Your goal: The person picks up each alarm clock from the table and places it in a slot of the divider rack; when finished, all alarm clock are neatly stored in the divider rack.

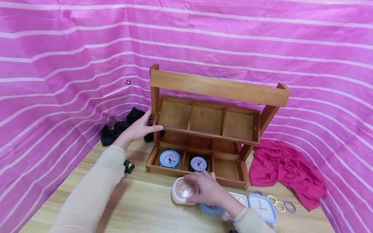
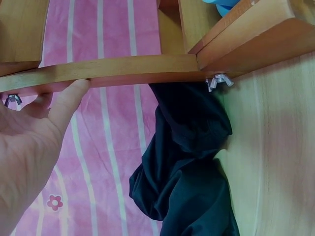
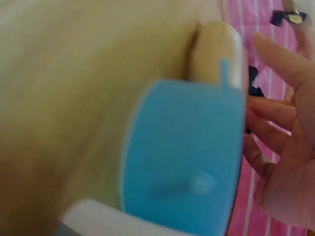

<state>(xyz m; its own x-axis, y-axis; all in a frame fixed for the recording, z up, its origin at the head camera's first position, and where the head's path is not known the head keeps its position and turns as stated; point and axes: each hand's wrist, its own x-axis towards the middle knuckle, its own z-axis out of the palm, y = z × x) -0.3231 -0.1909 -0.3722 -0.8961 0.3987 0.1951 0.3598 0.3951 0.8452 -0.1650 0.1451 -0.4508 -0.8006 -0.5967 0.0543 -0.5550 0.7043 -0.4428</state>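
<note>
In the head view my right hand (image 1: 208,191) is over a round cream alarm clock (image 1: 175,194) with a pink face and covers its right side. In the right wrist view thumb and fingers are apart, with a blue clock (image 3: 182,157) blurred in front and the cream one (image 3: 216,56) behind. My left hand (image 1: 141,129) rests against the left post (image 2: 142,69) of a two-tier wooden rack (image 1: 215,85), fingers extended. A blue clock (image 1: 169,158) stands in the lower left compartment and a black clock (image 1: 198,163) in the middle one.
A white clock (image 1: 240,198) and a square light-blue clock (image 1: 262,207) lie near my right wrist. Scissors (image 1: 279,205) and crumpled magenta cloth (image 1: 282,171) are at the right. Black cloth (image 1: 116,131) lies behind my left hand. Pink striped fabric (image 1: 186,38) surrounds the table.
</note>
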